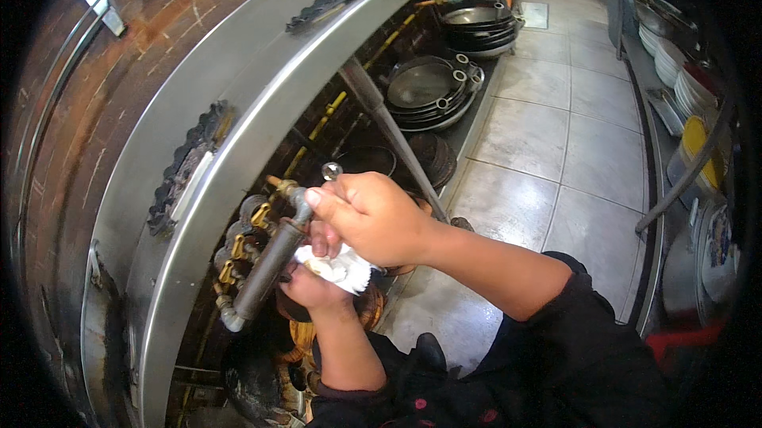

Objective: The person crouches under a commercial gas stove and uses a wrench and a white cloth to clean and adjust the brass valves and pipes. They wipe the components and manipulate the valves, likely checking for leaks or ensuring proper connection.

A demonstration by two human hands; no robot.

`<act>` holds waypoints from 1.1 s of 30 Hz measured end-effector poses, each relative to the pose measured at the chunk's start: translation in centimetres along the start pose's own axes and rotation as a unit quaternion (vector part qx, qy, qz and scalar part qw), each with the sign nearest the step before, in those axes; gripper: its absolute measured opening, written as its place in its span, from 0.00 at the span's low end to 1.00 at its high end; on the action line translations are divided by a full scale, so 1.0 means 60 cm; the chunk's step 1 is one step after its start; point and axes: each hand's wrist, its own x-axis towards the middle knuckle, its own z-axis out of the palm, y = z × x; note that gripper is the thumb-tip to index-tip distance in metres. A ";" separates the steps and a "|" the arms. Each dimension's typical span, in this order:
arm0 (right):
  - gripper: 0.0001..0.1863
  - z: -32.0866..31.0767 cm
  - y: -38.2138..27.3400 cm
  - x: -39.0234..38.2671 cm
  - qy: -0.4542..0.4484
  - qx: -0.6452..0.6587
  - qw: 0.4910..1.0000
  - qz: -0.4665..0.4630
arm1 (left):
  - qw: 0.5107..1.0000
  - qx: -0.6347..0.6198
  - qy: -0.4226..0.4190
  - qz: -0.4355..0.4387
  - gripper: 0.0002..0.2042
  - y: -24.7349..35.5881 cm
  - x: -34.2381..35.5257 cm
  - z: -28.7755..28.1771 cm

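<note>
A dark metal gas pipe (268, 268) with pale metal elbows and brass valves (236, 245) runs under the edge of a stainless steel counter (182, 237). My right hand (371, 218) is closed at the upper fitting (296, 196), its thumb pressed on it, beside a small round chrome piece (332, 170). Below it, my left hand (313, 289) is closed on a crumpled white cloth or paper (345, 273), behind and against the pipe. The left fingers are partly hidden by the pipe and the white material.
Stacked black pans (421, 83) sit on the low shelf under the counter. A tiled floor (520, 154) runs along the right, bordered by a shelf (644, 103) with stacked white dishes (668, 59) and a yellow-topped container (694, 142). A brick wall (95, 111) is at the left.
</note>
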 end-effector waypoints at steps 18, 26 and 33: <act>0.22 0.004 -0.013 -0.003 0.010 -0.021 1.000 -0.016 | 0.997 0.011 -0.068 0.028 0.25 -0.001 0.011 -0.054; 0.23 0.004 -0.003 0.001 -0.005 0.010 1.000 -0.023 | 0.994 -0.056 -0.092 0.020 0.24 0.003 0.015 -0.017; 0.21 0.006 0.009 0.001 -0.019 0.040 0.998 -0.033 | 0.992 -0.076 -0.103 0.000 0.26 -0.001 0.021 -0.050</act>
